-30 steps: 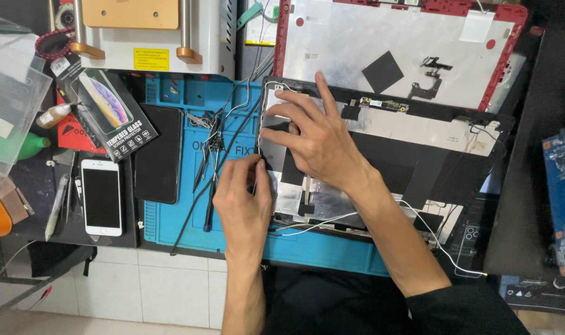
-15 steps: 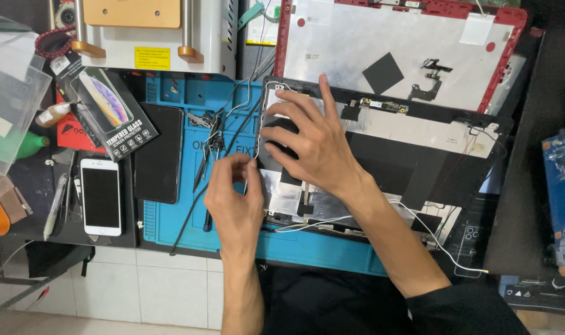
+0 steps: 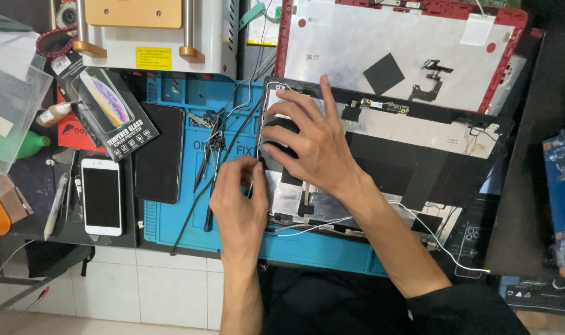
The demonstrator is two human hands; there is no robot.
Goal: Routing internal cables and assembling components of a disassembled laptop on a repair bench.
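We see right hand [image 3: 313, 146] spread flat, pressing black panel [image 3: 413, 167] onto blue mat [image 3: 171, 223]. Left hand [image 3: 239, 201] fingers pinched on thin wire [image 3: 253, 180] at panel's left edge. We judge panel light, thin, bendy; wire fragile. Hold panel by edges.

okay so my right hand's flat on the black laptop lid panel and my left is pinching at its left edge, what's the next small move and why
Probably ease the left hand slowly along the panel's left edge, keeping its grip. The right hand already pins the black panel, and thin cables lie close beside that edge, so go gently.
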